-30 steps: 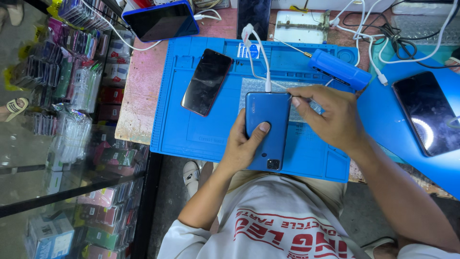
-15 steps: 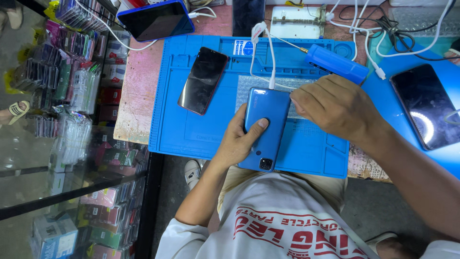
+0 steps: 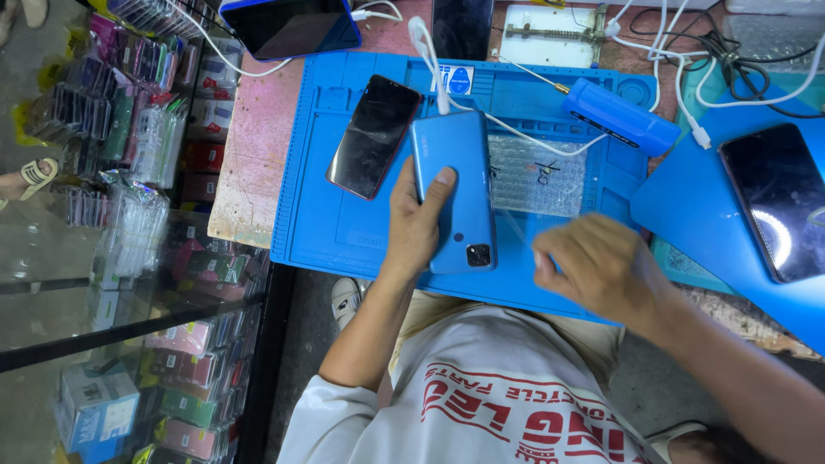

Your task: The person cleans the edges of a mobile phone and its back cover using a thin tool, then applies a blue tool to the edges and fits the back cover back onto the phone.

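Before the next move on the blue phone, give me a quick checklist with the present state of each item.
1. Left hand holds the blue phone steady, thumb on its back: ok.
2. Phone lies back up on the blue mat, camera end toward the person: ok.
3. White cable plugged at the phone's far end: cannot tell.
4. Right hand off the phone, over the mat's near edge: ok.
5. Anything in the right hand's grip: cannot tell, blurred.
6. Black phone lies apart from the blue one: ok.
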